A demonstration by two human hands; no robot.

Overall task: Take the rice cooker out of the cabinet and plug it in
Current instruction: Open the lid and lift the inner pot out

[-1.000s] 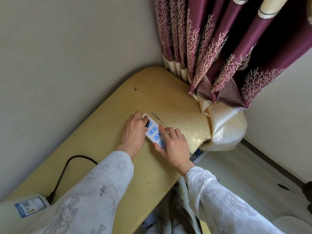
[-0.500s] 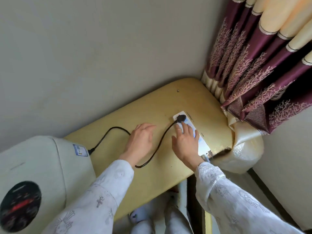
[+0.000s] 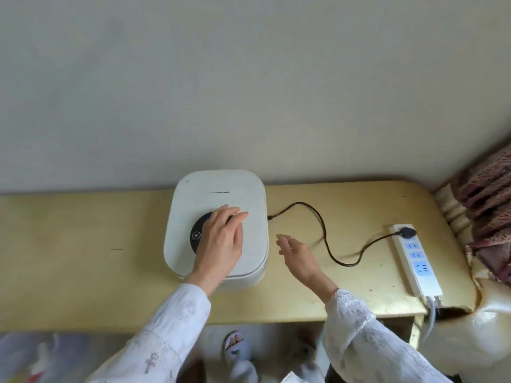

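A long yellow table (image 3: 83,244) with a rounded far corner stands against a pale wall. A white rice cooker (image 3: 218,200) sits on it near the middle. Its black cord (image 3: 323,233) trails across the top to a white power strip (image 3: 414,258) lying near the right end, plug (image 3: 407,232) seated in it.

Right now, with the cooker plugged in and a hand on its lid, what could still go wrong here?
The black cord lies in a loose loop on the table, just beside the right hand; a careless sweep might snag it and tug the plug from the power strip. The left hand covers the rice cooker's round black panel, so it might press a button unintentionally.
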